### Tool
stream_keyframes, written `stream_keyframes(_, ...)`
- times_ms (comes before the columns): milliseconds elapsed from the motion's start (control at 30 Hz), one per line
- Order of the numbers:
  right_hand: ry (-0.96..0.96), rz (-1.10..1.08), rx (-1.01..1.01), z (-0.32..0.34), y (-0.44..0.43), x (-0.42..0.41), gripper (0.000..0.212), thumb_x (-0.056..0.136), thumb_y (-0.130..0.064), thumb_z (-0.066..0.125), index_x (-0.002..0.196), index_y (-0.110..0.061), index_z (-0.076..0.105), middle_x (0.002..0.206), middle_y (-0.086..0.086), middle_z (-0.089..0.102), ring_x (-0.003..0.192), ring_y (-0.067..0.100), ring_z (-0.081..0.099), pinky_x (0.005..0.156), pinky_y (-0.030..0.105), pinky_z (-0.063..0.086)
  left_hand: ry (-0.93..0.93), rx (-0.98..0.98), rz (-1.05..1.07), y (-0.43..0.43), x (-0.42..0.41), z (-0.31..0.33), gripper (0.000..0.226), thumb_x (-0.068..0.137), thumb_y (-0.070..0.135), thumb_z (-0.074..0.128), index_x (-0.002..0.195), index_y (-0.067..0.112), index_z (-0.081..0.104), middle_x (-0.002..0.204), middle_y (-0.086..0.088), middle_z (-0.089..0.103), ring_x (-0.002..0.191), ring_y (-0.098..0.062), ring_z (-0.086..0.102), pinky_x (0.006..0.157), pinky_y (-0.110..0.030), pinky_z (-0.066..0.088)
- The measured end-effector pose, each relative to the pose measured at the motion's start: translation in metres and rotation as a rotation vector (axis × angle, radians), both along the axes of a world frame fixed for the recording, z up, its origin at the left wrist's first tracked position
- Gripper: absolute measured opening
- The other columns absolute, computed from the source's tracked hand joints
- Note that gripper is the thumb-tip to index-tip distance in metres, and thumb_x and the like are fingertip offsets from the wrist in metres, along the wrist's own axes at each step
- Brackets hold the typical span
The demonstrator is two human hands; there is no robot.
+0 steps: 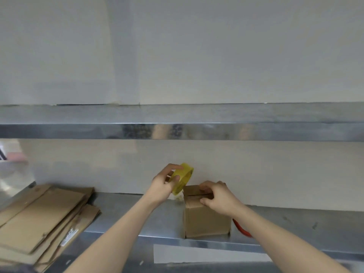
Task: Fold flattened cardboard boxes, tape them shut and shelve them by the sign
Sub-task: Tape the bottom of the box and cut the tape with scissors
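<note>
Nearest the camera, a white strip (pixel 206 253) is seen fixed along the front edge of the lower metal shelf (pixel 295 223), with two bare forearms reaching over it. At the lower left, a stack of flattened cardboard boxes (pixel 39 219) is laid on the same shelf, overhanging its front edge.

Further in, a small folded cardboard box (pixel 204 219) is stood upright near the shelf's front edge. Its top is gripped by the right hand (pixel 218 198), fingers curled over the closed flaps and thumb pressed to the front face. A red object (pixel 241 228) is partly hidden behind the right forearm, just beside the box.

Above and left of the box, a yellow tape roll (pixel 184 178) is held tilted in the left hand (pixel 163 188), fingers and thumb curled round its rim.

Beyond, an upper metal shelf (pixel 177 131) is seen, backed by a pale wall (pixel 197 56).
</note>
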State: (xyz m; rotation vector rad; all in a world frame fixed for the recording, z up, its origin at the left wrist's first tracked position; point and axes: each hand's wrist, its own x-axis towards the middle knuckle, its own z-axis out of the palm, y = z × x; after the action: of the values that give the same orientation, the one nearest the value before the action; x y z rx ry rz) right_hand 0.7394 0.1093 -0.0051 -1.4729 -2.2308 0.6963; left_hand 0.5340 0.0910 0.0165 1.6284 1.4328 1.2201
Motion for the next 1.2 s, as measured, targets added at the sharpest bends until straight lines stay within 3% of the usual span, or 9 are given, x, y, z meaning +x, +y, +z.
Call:
stream_keyframes(233,-0.008,0.015,-0.006,0.003,-0.004,-0.002,0.038,0.086,-0.033,0.064,0.123,-0.026,0.06,0.119,0.002,0.063,0.118,0.016,0.045,0.093,0.022,0.038,-0.122,-0.011,0.121,-0.002,-0.003,0.007,0.015,0.097,0.015,0.053,0.096,0.026,0.063,0.083,0.001,0.058,0.063,-0.01,0.053,0.05,-0.015,0.042)
stream_keyframes(400,-0.036,0.044,-0.05,0.001,-0.006,-0.002,0.054,0.077,-0.053,0.067,0.126,-0.034,0.057,0.126,-0.001,0.055,0.122,0.011,0.041,0.095,0.022,0.037,-0.45,0.002,0.315,-0.003,-0.011,0.033,0.014,0.097,0.018,0.055,0.089,0.029,0.061,0.082,-0.001,0.058,0.067,-0.012,0.052,0.06,-0.027,0.041)
stream_keyframes(533,0.049,0.01,-0.113,0.0,-0.007,-0.005,0.071,0.063,-0.066,0.066,0.126,-0.035,0.052,0.125,-0.003,0.057,0.123,0.011,0.045,0.1,0.028,0.042,-0.599,-0.08,0.219,-0.01,0.004,0.042,0.014,0.098,0.015,0.054,0.091,0.025,0.062,0.086,-0.003,0.059,0.073,-0.015,0.054,0.064,-0.031,0.043)
stream_keyframes(700,0.203,-0.031,-0.139,0.007,-0.01,-0.006,0.081,0.068,-0.067,0.07,0.131,-0.026,0.042,0.121,-0.006,0.061,0.116,0.01,0.054,0.093,0.027,0.045,-0.854,-0.248,0.003,-0.012,0.036,0.04,0.012,0.097,0.014,0.054,0.092,0.023,0.06,0.08,-0.006,0.064,0.083,-0.021,0.06,0.064,-0.034,0.041)
stream_keyframes(833,0.402,-0.103,-0.223,0.021,-0.012,0.001,0.063,0.08,-0.069,0.057,0.121,-0.023,0.043,0.109,-0.008,0.062,0.104,0.01,0.058,0.079,0.023,0.045,-1.032,-0.348,-0.058,-0.011,0.043,0.034,0.007,0.099,0.018,0.05,0.1,0.019,0.057,0.088,-0.01,0.072,0.09,-0.022,0.068,0.074,-0.045,0.055)
stream_keyframes(967,0.463,-0.177,-0.241,0.019,-0.009,0.002,0.061,0.084,-0.066,0.052,0.116,-0.014,0.047,0.113,-0.002,0.057,0.106,0.014,0.055,0.077,0.025,0.041,-1.057,-0.385,-0.083,-0.012,0.044,0.026,0.018,0.101,0.015,0.044,0.114,0.009,0.055,0.099,-0.019,0.071,0.086,-0.024,0.073,0.071,-0.046,0.06)
stream_keyframes(1100,0.55,-0.237,-0.339,0.011,0.0,-0.003,0.097,0.062,-0.09,0.047,0.122,-0.013,0.054,0.118,0.0,0.061,0.111,0.017,0.057,0.096,0.032,0.043,-0.989,-0.393,-0.072,-0.014,0.046,0.021,0.026,0.1,0.013,0.047,0.123,0.002,0.05,0.093,-0.015,0.074,0.085,-0.023,0.073,0.065,-0.045,0.06)
stream_keyframes(1133,0.563,-0.25,-0.354,0.009,0.003,-0.003,0.092,0.066,-0.086,0.049,0.121,-0.012,0.053,0.117,0.001,0.061,0.11,0.018,0.057,0.097,0.034,0.044,-0.959,-0.399,-0.068,-0.015,0.045,0.02,0.026,0.1,0.013,0.048,0.123,0.001,0.05,0.096,-0.015,0.073,0.086,-0.023,0.073,0.064,-0.043,0.06)
stream_keyframes(1200,0.625,-0.295,-0.379,0.005,0.007,-0.002,0.06,0.084,-0.062,0.056,0.117,-0.013,0.047,0.115,0.004,0.059,0.109,0.02,0.057,0.098,0.038,0.044,-0.867,-0.418,-0.066,-0.015,0.042,0.018,0.027,0.099,0.013,0.049,0.122,-0.002,0.052,0.104,-0.016,0.072,0.094,-0.023,0.071,0.066,-0.041,0.06)
